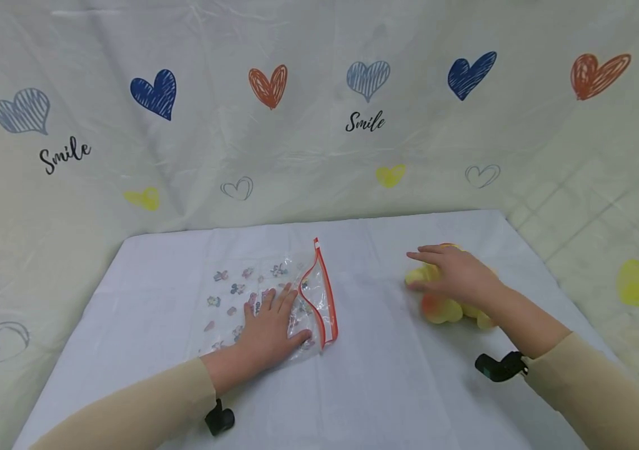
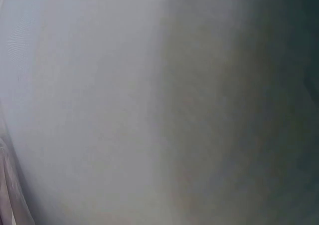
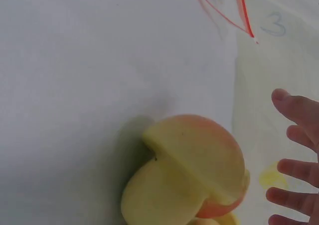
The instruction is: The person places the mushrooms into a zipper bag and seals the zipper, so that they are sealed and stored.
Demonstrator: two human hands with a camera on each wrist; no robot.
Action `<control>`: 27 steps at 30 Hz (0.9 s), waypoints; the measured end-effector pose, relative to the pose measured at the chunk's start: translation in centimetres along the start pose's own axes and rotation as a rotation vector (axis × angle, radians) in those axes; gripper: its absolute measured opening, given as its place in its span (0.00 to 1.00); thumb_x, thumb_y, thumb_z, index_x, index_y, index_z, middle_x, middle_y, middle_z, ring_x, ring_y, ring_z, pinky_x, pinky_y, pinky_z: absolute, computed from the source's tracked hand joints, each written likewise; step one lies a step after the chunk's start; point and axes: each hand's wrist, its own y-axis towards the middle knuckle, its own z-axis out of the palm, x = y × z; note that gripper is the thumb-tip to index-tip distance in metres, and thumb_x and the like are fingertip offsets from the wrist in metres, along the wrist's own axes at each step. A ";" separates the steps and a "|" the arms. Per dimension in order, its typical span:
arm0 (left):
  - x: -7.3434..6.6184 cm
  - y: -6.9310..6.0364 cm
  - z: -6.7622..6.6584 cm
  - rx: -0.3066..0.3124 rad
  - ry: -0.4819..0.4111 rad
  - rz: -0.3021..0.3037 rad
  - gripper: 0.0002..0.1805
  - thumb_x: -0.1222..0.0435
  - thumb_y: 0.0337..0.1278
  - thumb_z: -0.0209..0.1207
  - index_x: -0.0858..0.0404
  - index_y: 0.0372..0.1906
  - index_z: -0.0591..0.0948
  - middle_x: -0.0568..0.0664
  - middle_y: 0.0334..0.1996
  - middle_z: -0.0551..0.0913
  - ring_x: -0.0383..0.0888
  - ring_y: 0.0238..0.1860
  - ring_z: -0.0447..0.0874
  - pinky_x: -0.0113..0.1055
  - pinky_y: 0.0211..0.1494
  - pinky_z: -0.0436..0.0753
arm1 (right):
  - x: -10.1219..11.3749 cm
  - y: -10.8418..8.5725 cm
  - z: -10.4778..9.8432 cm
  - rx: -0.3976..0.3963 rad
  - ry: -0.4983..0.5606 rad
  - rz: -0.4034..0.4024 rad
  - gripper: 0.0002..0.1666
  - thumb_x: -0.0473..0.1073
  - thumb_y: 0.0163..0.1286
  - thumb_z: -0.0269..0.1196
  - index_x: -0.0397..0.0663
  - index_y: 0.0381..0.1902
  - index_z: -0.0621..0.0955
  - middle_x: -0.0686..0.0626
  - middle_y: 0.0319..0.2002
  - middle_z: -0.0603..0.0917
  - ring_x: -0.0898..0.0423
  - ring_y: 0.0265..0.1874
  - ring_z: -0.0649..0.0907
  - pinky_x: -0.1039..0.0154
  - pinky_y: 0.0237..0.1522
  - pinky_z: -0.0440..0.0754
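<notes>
The left hand (image 1: 265,334) lies spread flat on a clear red-zipped bag (image 1: 237,300), while the right hand (image 1: 460,275), fingers extended, hovers empty above yellow-and-red fruit-like pieces (image 1: 440,307).

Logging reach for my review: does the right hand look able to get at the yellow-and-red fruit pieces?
Most likely yes: the right hand is over the yellow-and-red fruit pieces, with nothing visible in between. The clear zip bag under the left hand lies apart.

Shows red trim (image 1: 328,294) on clear, figure-printed bag (image 1: 229,304), seven o'clock. Blends yellow with red on fruit pieces (image 1: 441,309), four o'clock.
</notes>
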 end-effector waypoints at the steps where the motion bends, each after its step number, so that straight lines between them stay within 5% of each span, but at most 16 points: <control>1: 0.0 0.0 0.0 -0.001 0.003 0.001 0.52 0.32 0.56 0.55 0.51 0.80 0.53 0.46 0.79 0.49 0.56 0.78 0.45 0.73 0.69 0.47 | -0.3 0.0 -0.3 0.009 0.012 0.017 0.41 0.62 0.63 0.67 0.56 0.71 0.73 0.40 0.70 0.70 0.36 0.70 0.64 0.34 0.64 0.64; 8: 0.2 0.2 0.1 0.000 0.007 0.004 0.52 0.31 0.56 0.54 0.51 0.79 0.53 0.45 0.80 0.49 0.56 0.78 0.44 0.73 0.69 0.47 | -2.0 0.7 -0.7 0.088 0.055 0.103 0.40 0.59 0.64 0.68 0.54 0.71 0.72 0.37 0.70 0.69 0.33 0.70 0.63 0.31 0.64 0.62; 27: 0.0 0.1 0.1 0.001 0.005 -0.006 0.52 0.31 0.55 0.55 0.49 0.79 0.53 0.45 0.80 0.49 0.57 0.78 0.44 0.73 0.69 0.46 | -4.0 2.0 -0.4 0.176 0.042 0.122 0.41 0.60 0.66 0.66 0.48 0.72 0.70 0.35 0.69 0.68 0.33 0.64 0.69 0.32 0.59 0.69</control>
